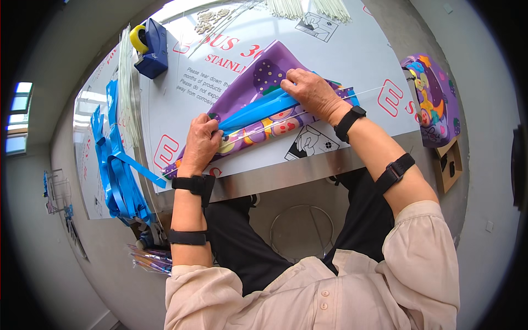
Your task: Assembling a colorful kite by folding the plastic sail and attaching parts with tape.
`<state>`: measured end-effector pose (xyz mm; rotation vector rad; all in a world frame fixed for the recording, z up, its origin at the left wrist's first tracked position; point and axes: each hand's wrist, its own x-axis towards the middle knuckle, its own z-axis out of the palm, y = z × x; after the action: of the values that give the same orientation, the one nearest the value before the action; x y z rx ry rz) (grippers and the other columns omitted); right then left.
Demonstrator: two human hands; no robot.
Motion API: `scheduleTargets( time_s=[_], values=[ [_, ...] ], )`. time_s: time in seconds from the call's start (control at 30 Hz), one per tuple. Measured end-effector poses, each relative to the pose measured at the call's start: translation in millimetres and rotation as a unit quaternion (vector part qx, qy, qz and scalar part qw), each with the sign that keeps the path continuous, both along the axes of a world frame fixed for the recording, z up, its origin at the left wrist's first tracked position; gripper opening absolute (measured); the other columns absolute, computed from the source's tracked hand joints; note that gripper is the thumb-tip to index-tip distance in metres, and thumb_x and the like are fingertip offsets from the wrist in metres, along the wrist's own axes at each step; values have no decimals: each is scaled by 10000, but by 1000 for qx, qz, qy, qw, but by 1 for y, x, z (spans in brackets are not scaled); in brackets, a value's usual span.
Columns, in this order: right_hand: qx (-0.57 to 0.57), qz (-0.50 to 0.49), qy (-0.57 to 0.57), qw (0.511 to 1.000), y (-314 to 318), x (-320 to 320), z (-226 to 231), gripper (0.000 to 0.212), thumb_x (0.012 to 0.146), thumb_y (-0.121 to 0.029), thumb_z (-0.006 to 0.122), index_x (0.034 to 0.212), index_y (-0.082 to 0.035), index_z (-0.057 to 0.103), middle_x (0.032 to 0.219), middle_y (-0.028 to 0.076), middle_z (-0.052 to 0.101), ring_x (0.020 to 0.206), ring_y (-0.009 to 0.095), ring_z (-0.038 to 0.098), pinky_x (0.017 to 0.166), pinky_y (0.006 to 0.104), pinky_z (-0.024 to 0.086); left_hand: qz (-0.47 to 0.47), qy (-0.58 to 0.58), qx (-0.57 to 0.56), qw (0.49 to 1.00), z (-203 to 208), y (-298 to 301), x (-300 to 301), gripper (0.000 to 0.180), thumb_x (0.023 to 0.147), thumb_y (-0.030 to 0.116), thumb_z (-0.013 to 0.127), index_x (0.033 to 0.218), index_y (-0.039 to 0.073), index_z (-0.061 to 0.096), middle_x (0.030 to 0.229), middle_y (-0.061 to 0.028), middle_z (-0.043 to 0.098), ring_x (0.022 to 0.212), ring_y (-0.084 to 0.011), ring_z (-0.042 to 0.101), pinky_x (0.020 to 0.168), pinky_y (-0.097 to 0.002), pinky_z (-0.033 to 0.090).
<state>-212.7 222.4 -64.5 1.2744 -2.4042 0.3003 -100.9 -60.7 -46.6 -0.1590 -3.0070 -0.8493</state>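
Observation:
A folded purple kite [280,58] with a colourful cartoon print lies slantwise on the table in front of me. Bright blue plastic strip [254,111] is gathered along its fold, and a thin white rod [374,88] runs along it and sticks out to the right. My left hand [201,144] is closed on the kite's near left part, at the left end of the blue strip. Farther right, my right hand [312,92] pinches the blue strip at the kite's upper side; its fingertips partly hide the grip.
A blue tape dispenser [152,52] stands at the far left beside a bundle of pale rods [125,88]. Blue strips [116,170] hang over the left table edge. Small beige pieces [210,21] lie at the back. Purple printed material [437,99] sits beyond the right edge, above a cardboard box [450,166].

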Motion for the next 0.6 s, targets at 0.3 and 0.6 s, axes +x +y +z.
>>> scheduleTargets(
  time_s=[0.3,0.6],
  values=[
    [141,19,-75,987,1,15,11,308,792,-98,607,1095,-41,602,1080,131,596,1058,265,574,912,332,483,-20,5,10,1000,0,-3,-1,146,730,32,654,711,-42,529,771,-138,461,788,-291,476,732,-383,404],
    [120,41,-167,978,4,44,10,747,844,-530,577,1413,-92,367,1443,185,351,1338,358,323,1095,503,264,-20,-22,2,1000,5,-4,-4,109,700,34,661,705,-36,577,808,-155,506,809,-323,494,761,-399,434]
  ],
)
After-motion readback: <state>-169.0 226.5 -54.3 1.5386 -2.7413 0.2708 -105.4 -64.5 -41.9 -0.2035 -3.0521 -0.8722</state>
